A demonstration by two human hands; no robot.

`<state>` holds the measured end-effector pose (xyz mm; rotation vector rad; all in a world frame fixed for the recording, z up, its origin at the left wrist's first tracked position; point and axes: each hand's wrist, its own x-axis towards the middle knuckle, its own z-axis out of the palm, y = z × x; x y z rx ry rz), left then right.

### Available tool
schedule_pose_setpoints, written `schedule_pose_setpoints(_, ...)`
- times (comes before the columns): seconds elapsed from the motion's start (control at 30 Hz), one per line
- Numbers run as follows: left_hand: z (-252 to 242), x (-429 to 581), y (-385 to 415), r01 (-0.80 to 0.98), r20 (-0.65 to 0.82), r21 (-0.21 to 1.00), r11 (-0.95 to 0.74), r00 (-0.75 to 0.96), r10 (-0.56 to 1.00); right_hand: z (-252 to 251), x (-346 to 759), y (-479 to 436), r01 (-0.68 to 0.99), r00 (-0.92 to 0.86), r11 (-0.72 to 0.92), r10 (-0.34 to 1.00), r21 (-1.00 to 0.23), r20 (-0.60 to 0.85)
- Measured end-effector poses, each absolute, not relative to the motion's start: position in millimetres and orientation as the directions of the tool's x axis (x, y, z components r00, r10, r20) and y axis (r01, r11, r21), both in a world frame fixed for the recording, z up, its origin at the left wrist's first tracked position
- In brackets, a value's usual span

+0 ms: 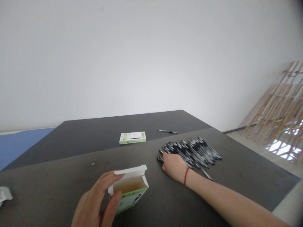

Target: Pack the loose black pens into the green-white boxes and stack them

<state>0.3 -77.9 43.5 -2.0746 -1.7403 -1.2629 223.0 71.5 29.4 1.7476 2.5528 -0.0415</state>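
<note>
My left hand (99, 197) grips a small green and white pen box (132, 198) near the front of the table. The box's end flap stands open toward me, and its visible inside shows no pens. My right hand (174, 165), with a red string on the wrist, is at the left edge of a pile of black and clear pens (196, 151). Its fingers are curled down over pens there, and a dark pen end sticks out to the left of them. The fingertips are mostly hidden behind the hand.
A second green and white pen box (133, 137) lies flat farther back. One single pen (167, 131) lies to its right. A white object (4, 194) sits at the far left edge. Wooden frames (279, 104) lean at the right beyond the dark table (94, 134).
</note>
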Motion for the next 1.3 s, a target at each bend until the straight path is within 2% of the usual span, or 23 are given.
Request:
schedule_pose_setpoints(0.13, 43, 1, -78, 0.875, 0.68, 0.372, -0.309, -0.03, 0.733, 64, 238, 70, 0.927, -0.37, 0.372, 0.928, -0.058, 0.031)
schedule_pose_setpoints(0.23, 43, 2, -77, 0.881, 0.693, 0.355, -0.311, -0.025, 0.72, 106, 254, 62, 0.892, -0.386, 0.417, 0.904, -0.176, 0.186)
schedule_pose_setpoints(0.27, 43, 2, -78, 0.882, 0.698, 0.351, -0.314, -0.022, 0.716, 119, 258, 57, 0.808, -0.38, 0.484, 0.864, -0.336, 0.33)
schedule_pose_setpoints(0.33, 42, 3, -78, 0.885, 0.703, 0.343, -0.313, -0.021, 0.711, 138, 261, 43, 0.494, -0.354, 0.631, 0.774, -0.598, 0.525)
schedule_pose_setpoints(0.4, 41, 4, -78, 0.886, 0.701, 0.345, -0.31, -0.023, 0.713, 146, 254, 27, 0.127, -0.33, 0.683, 0.713, -0.719, 0.619)
schedule_pose_setpoints(0.47, 40, 6, -78, 0.881, 0.696, 0.357, -0.311, -0.028, 0.717, 146, 240, 14, -0.099, -0.334, 0.687, 0.658, -0.72, 0.675)
schedule_pose_setpoints(0.53, 39, 6, -78, 0.872, 0.688, 0.375, -0.316, -0.033, 0.725, 143, 225, 7, -0.17, -0.351, 0.723, 0.59, -0.669, 0.727)
schedule_pose_setpoints(0.63, 39, 5, -76, 0.861, 0.679, 0.389, -0.328, -0.027, 0.734, 143, 207, 7, -0.165, -0.411, 0.802, 0.474, -0.575, 0.779)
schedule_pose_setpoints(0.7, 42, 5, -75, 0.852, 0.683, 0.391, -0.347, -0.016, 0.73, 145, 201, 9, -0.148, -0.476, 0.816, 0.436, -0.558, 0.764)
schedule_pose_setpoints(0.9, 48, 8, -71, 0.83, 0.702, 0.384, -0.404, 0.022, 0.712, 145, 204, 10, 0.023, -0.589, 0.797, 0.498, -0.603, 0.636)
schedule_pose_setpoints(1.1, 44, 8, -72, 0.867, 0.704, 0.359, -0.347, -0.007, 0.71, 153, 209, 12, -0.033, -0.489, 0.844, 0.454, -0.536, 0.745)
schedule_pose_setpoints(1.2, 44, 5, -70, 0.861, 0.71, 0.341, -0.378, 0.028, 0.704, 161, 206, 13, 0.009, -0.573, 0.862, 0.42, -0.507, 0.704)
schedule_pose_setpoints(1.3, 46, 3, -68, 0.848, 0.721, 0.315, -0.425, 0.077, 0.689, 163, 202, 15, 0.013, -0.657, 0.846, 0.409, -0.533, 0.633)
